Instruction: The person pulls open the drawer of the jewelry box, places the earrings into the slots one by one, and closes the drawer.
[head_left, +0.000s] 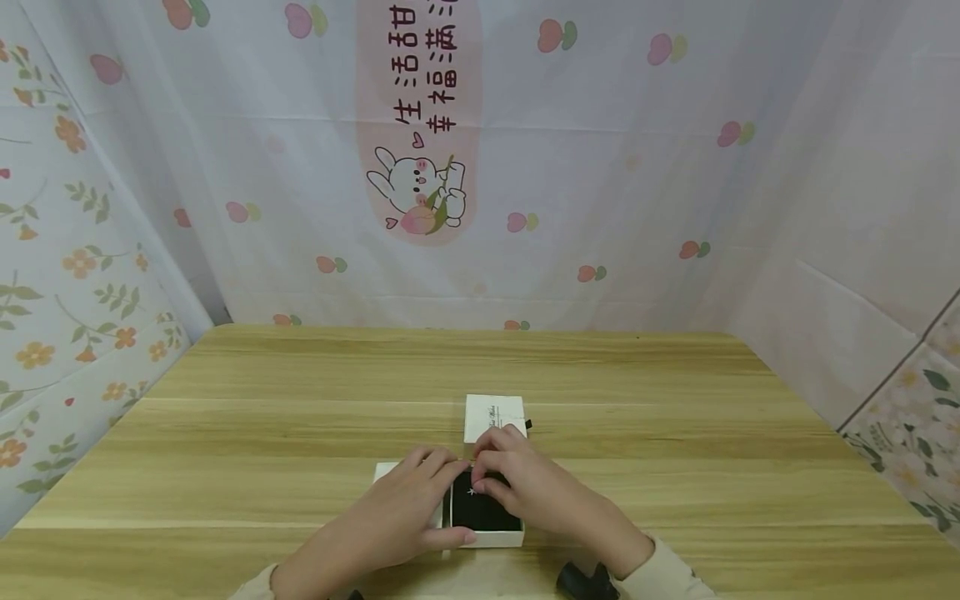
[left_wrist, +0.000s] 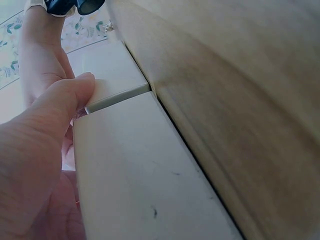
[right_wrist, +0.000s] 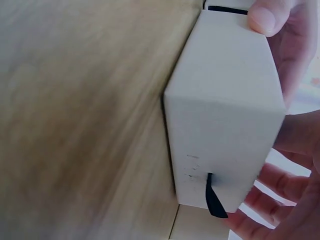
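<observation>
A white drawer-style jewellery box (head_left: 491, 540) with a black insert (head_left: 491, 515) lies on the table between both hands. Its black ribbon tab (right_wrist: 214, 197) hangs from one end in the right wrist view. My left hand (head_left: 401, 508) reaches across a second white box part (head_left: 385, 469), mostly covered by it, and grips the drawer with the thumb at the front edge and fingers at the back. Above the insert, my right hand (head_left: 528, 479) pinches at a small silver star-shaped jewellery piece (head_left: 471, 492). The fingertips hide any finer parts.
Behind the right hand stands another white box (head_left: 495, 414) with dark lettering and a black tab. The wooden table (head_left: 637, 400) extends to a patterned curtain (head_left: 600, 167) at the back and sides. A dark object (head_left: 585, 581) is by the right wrist.
</observation>
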